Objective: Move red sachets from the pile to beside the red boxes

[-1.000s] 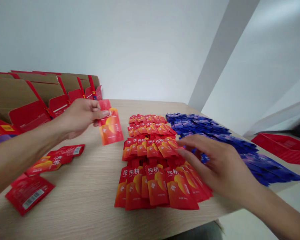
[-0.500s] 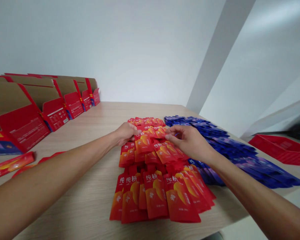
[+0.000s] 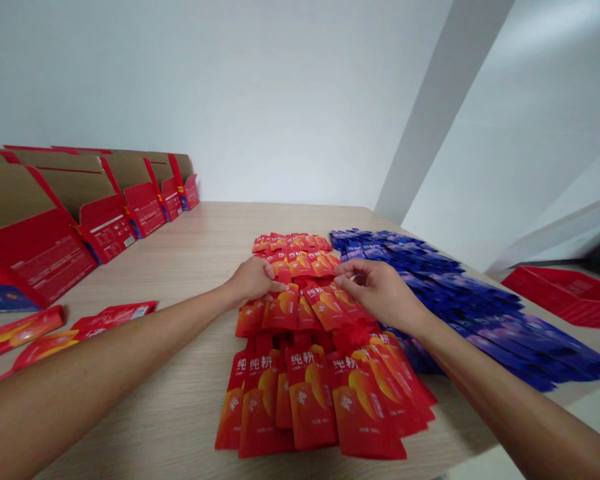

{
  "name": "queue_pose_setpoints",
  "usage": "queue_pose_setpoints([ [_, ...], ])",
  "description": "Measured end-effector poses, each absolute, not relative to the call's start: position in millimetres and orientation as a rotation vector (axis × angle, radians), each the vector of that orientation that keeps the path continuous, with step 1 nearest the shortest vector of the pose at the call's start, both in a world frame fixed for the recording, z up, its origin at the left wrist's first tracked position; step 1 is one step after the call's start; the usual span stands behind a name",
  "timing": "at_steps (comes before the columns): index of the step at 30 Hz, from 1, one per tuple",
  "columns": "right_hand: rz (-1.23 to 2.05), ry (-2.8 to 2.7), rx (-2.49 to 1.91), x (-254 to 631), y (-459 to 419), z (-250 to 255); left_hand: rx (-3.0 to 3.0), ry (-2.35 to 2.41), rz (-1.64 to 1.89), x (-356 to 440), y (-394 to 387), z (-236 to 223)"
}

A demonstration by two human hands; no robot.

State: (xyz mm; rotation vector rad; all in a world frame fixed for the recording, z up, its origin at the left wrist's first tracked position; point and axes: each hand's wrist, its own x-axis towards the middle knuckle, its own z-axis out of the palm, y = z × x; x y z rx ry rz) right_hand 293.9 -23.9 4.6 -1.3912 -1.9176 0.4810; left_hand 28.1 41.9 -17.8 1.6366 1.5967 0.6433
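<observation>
Red sachets (image 3: 305, 293): flat foil-like pouches with orange print and white characters, laid in overlapping rows down the middle of the bench (image 3: 190, 253); both hands work at the middle row.
Landmark: the red sachets; all places below are given from them.
Left hand (image 3: 253, 280): at the left end of the middle row, fingers curled narrow and pinching the upper edge of a sachet there.
Right hand (image 3: 380, 290): at the right end of the same row, thumb and forefinger nearly closed on a sachet's top edge; whether it is lifted clear cannot be told.
Handling (judgement): likely light and thin, limp enough to bend, with a glossy film that may slide against its neighbours. Best taken at the sealed top edge or a corner, pinched between thumb and forefinger, since the flat body offers little to grip.
Blue sachets (image 3: 460, 293): same flat shape, dark glossy film, lying in long rows just right of the red ones.
Loose red sachets (image 3: 85, 327): a few lying apart, well to the left.
Cartons (image 3: 105, 213): open red and brown card boxes, stiff and matte, in a line far left.
Red tray (image 3: 565, 293): shallow plastic, far right, beyond the blue rows.
</observation>
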Motion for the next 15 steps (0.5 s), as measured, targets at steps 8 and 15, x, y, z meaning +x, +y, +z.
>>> queue_pose_setpoints([
  [8,0.49,-1.901,-1.39,288,-27,4,1.731,1.654,0.407,23,37,-6],
  [15,0.438,-1.917,-1.373,288,-32,4,1.667,1.579,0.33,18,32,-5],
])
